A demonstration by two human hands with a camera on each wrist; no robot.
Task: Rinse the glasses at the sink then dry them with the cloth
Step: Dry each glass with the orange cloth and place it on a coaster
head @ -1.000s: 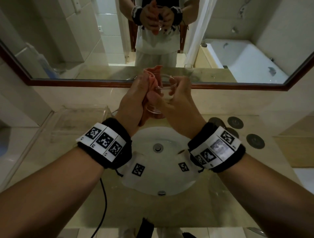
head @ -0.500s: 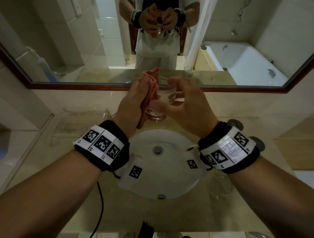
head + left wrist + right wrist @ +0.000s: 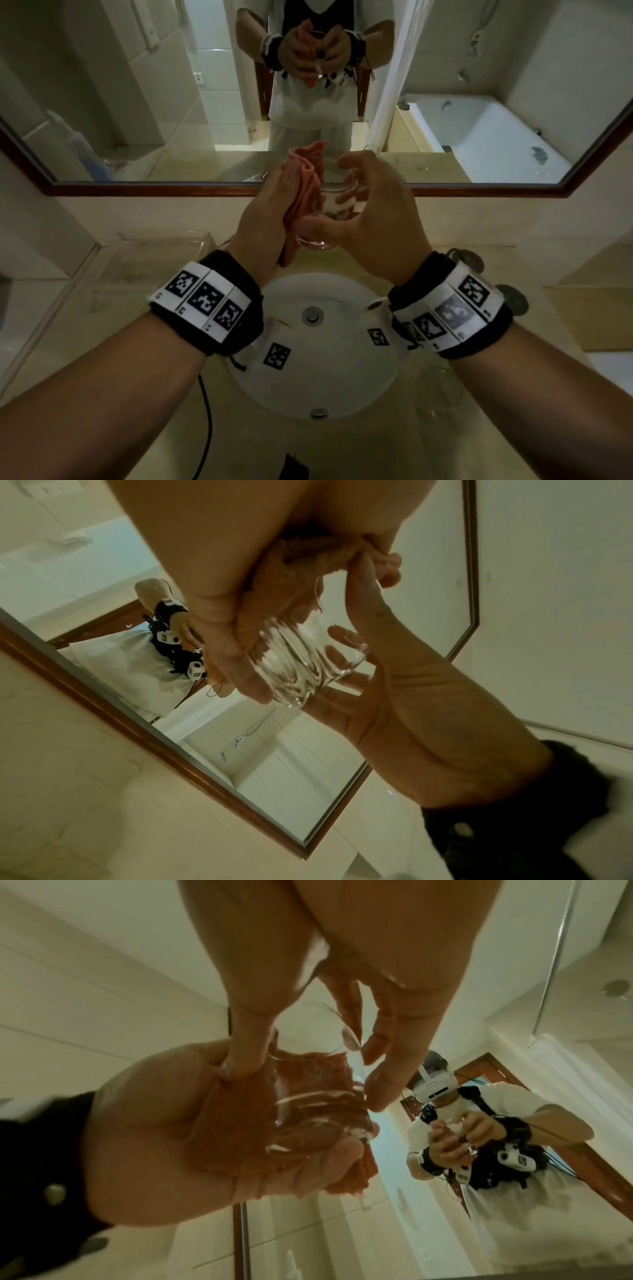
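A clear glass (image 3: 330, 219) is held up over the sink (image 3: 325, 380), in front of the mirror. My left hand (image 3: 284, 195) grips a pink-orange cloth (image 3: 308, 171) and presses it round the glass's left side. My right hand (image 3: 342, 198) holds the glass from the right, thumb near its base and fingers curled over its far side. In the left wrist view the cloth (image 3: 291, 588) covers the upper part of the glass (image 3: 308, 666). In the right wrist view the cloth (image 3: 240, 1123) lies in my left palm behind the glass (image 3: 315, 1096).
A second clear glass (image 3: 438, 390) stands on the counter right of the sink, below my right forearm. Dark round coasters (image 3: 512, 298) lie at the back right. A clear tray (image 3: 144, 263) sits at the left. A black cable (image 3: 205, 428) hangs by the front edge.
My right hand has swung outward to the right and its fingers have spread more loosely round the glass. The left hand keeps the cloth against the glass.
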